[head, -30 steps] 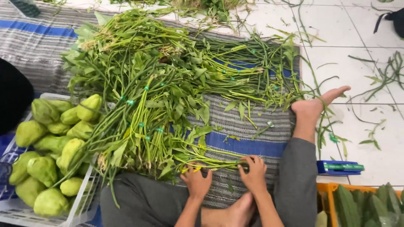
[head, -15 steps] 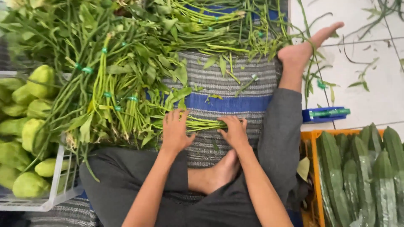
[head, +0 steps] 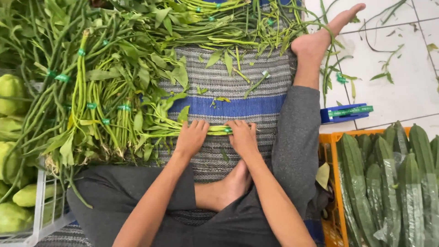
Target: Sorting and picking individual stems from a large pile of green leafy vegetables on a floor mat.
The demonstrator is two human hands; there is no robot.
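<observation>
Both hands' fingers (head: 200,124) curl down, clamped on the stem bundle (head: 218,130) lying under them

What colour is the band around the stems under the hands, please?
Green, on the bundle of stems between left hand and right hand; head view.

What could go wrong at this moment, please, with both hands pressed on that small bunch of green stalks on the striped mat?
The left hand and right hand hold the bunch of stalks only near its cut end, so the leafy ends may splay loose. The bunch lies against the big pile of tied greens, so leaves could tangle. The tape dispenser sits beyond the outstretched leg, an awkward reach.
</observation>
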